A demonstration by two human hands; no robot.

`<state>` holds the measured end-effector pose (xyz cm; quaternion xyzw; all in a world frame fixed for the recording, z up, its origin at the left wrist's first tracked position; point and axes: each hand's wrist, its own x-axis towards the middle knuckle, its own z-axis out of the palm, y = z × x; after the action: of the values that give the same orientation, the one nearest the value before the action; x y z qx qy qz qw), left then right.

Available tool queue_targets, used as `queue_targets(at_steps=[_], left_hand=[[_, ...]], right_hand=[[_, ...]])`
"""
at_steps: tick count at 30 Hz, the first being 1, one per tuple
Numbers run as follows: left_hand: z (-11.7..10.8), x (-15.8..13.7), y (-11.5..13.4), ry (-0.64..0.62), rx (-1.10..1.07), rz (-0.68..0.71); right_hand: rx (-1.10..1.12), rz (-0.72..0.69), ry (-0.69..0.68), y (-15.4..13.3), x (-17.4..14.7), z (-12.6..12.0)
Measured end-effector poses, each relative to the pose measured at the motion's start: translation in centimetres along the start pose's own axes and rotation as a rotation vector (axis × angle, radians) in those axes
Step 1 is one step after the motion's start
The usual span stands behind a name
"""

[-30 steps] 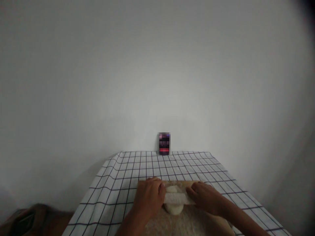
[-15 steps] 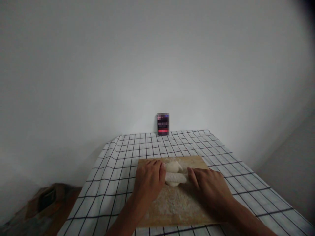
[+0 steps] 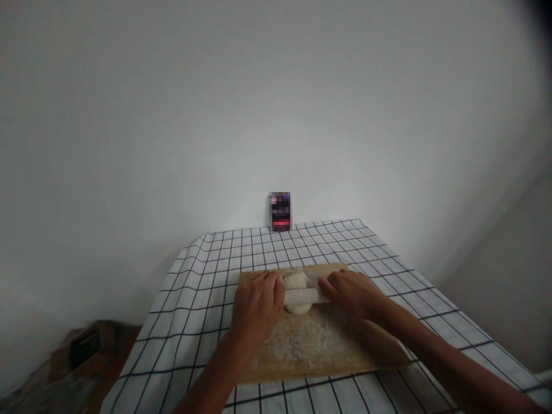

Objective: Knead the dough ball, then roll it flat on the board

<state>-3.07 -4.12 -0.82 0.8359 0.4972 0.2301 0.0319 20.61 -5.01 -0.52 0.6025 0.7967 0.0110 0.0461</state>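
A floured rolling pin [image 3: 301,296] lies across a small pale round of dough [image 3: 295,282] on a floured wooden board [image 3: 310,345]. My left hand [image 3: 255,303] presses on the pin's left end, palm down. On the pin's right end rests my right hand [image 3: 350,293], also palm down. The dough shows above and below the pin between my hands. The pin's ends are hidden under my palms.
The board sits on a table under a white cloth with a black grid [image 3: 202,305]. A small dark box [image 3: 280,211] stands at the table's far edge against the white wall. Brown furniture [image 3: 81,351] shows low at the left.
My hands and the pin have rolled away from me over the dough. The view has tilted down, so more of the board and table shows.
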Motion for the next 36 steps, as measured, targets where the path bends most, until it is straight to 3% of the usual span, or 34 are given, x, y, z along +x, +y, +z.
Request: queue_targets(at_steps=[4, 12, 18, 23, 28, 31, 36], left_hand=[[-0.1, 0.1, 0.1, -0.007, 0.016, -0.016], [-0.8, -1.2, 0.9, -0.069, -0.072, -0.061], [-2.5, 1.4, 0.2, -0.294, -0.210, -0.043], [-2.2, 4.5, -0.6, -0.475, -0.328, 0.023], [-1.9, 4.9, -1.2, -0.623, -0.395, 0.081], [-2.9, 4.1, -1.0, -0.614, -0.399, 0.085], [-4.2, 2.3, -0.1, -0.455, -0.361, 0.037]], right_hand=[[0.017, 0.030, -0.004, -0.3, -0.1, -0.2], [0.088, 0.144, 0.084, -2.9, -3.7, -0.1], [0.154, 0.202, 0.171, -3.2, -3.9, 0.4], [0.173, 0.114, 0.166, -3.8, -5.8, 0.6], [0.164, 0.078, 0.135, -3.3, -7.7, -0.3], [0.126, 0.116, 0.138, -2.3, -7.1, -1.5], [0.070, 0.134, 0.131, -1.5, -4.6, -3.7]])
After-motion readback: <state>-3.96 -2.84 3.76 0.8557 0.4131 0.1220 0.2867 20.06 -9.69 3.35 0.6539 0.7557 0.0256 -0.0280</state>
